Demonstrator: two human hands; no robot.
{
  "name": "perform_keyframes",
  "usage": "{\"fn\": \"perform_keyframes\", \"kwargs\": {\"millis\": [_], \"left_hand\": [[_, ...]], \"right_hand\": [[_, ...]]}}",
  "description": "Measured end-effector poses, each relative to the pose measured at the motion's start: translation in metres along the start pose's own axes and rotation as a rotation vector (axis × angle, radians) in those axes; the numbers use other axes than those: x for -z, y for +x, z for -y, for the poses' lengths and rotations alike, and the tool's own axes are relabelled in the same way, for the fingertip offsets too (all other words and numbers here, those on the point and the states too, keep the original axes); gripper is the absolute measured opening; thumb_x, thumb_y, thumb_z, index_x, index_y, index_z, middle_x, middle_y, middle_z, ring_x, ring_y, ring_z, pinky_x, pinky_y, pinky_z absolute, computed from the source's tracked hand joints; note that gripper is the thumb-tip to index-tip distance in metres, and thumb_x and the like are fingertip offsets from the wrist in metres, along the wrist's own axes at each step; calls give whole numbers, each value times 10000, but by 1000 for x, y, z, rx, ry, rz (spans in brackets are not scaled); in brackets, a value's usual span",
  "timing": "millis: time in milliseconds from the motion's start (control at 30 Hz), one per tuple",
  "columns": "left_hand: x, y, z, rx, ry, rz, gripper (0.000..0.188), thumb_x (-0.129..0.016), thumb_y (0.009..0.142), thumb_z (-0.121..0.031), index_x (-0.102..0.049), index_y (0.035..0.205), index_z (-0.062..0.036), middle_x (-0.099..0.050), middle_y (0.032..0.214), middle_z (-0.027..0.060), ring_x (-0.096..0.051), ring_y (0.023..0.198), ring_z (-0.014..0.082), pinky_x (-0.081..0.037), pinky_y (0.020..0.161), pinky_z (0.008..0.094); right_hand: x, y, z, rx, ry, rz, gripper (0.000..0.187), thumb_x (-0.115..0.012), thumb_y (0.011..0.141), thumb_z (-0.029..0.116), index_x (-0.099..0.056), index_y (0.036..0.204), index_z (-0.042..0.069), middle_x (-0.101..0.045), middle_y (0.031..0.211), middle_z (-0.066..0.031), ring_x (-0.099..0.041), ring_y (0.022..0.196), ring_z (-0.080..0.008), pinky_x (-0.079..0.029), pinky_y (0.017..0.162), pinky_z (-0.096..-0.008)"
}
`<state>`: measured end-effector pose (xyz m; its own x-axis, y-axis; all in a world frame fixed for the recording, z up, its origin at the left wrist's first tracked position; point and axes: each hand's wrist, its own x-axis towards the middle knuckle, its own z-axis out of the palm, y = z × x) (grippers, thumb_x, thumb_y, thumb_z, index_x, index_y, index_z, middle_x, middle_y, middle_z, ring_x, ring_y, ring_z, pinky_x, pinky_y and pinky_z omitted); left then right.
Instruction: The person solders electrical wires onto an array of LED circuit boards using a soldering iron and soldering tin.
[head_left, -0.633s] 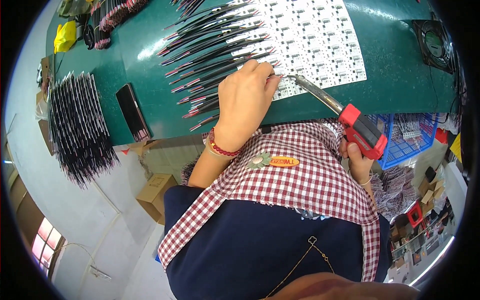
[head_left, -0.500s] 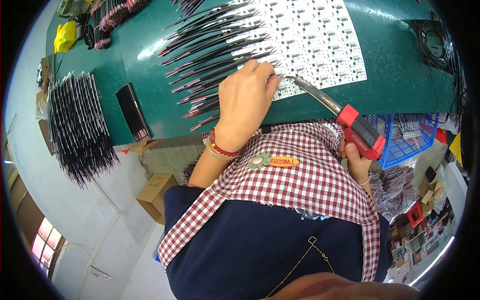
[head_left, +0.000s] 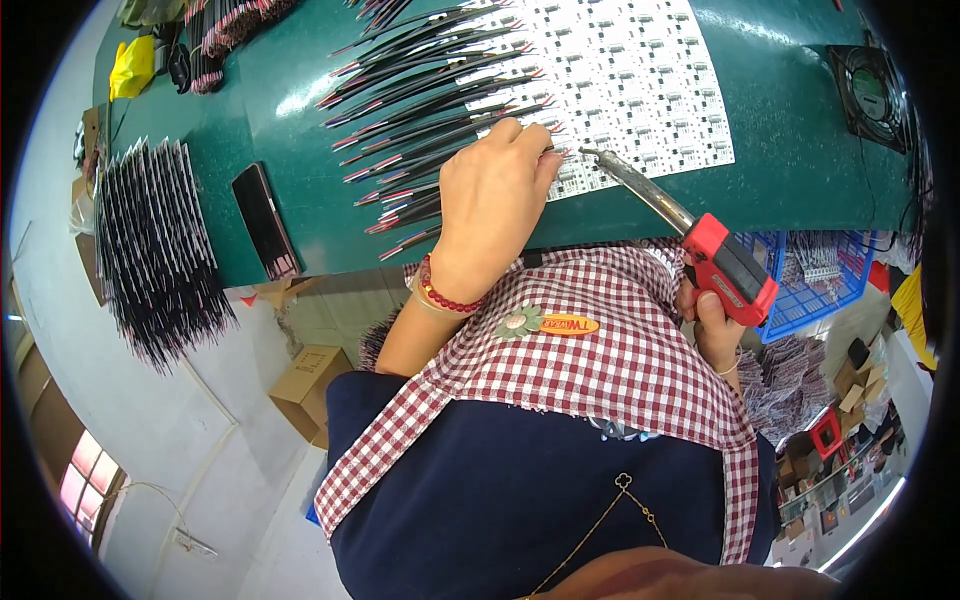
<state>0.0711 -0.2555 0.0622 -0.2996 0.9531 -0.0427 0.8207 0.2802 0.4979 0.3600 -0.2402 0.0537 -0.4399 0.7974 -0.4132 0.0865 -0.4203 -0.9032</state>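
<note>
- Red wire end [head_left: 565,152] pokes from the left hand's [head_left: 492,190] pinched fingers [head_left: 550,168], at the lower edge of the white circuit-board sheet [head_left: 640,90]; a loose pinch could let it shift out of line.
- Soldering iron [head_left: 700,235], its handle gripped by the right hand [head_left: 715,325], points its tip just beside those fingers: 1 slip could burn skin.
- Black wires [head_left: 430,95] overhang the sheet's left side onto the green counter [head_left: 790,110]; a brushing wrist could tug them askew.

The circuit boards [head_left: 650,95] lie left of a probable fan [head_left: 868,92].
</note>
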Motion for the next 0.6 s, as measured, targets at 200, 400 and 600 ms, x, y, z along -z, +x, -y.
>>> {"fn": "perform_keyframes", "kwargs": {"millis": [200,400,600], "left_hand": [[0,0,3,-4,-19,9,139,-690,774,-172,-613,775,-57,-552,719,97,-601,630,292,-477,556,391],[1,1,3,-13,-38,30,128,-689,770,-164,-615,787,-62,-546,720,98,-600,637,291,-474,556,394],[0,2,1,-19,-1,42,123,-689,770,-164,-621,799,-67,-544,716,96,-601,633,282,-473,552,385]], "right_hand": [[1,-2,-1,-2,-15,-3,205,-634,874,165,-600,980,-8,-593,787,-36,-535,642,-99,-426,568,-238],[7,-10,-17,-17,-111,-21,197,-650,862,143,-620,986,-7,-622,835,-37,-572,705,-111,-459,631,-249],[6,-11,-20,9,-173,-15,201,-647,857,90,-626,1027,-15,-648,897,-57,-608,799,-137,-488,719,-273]]}}
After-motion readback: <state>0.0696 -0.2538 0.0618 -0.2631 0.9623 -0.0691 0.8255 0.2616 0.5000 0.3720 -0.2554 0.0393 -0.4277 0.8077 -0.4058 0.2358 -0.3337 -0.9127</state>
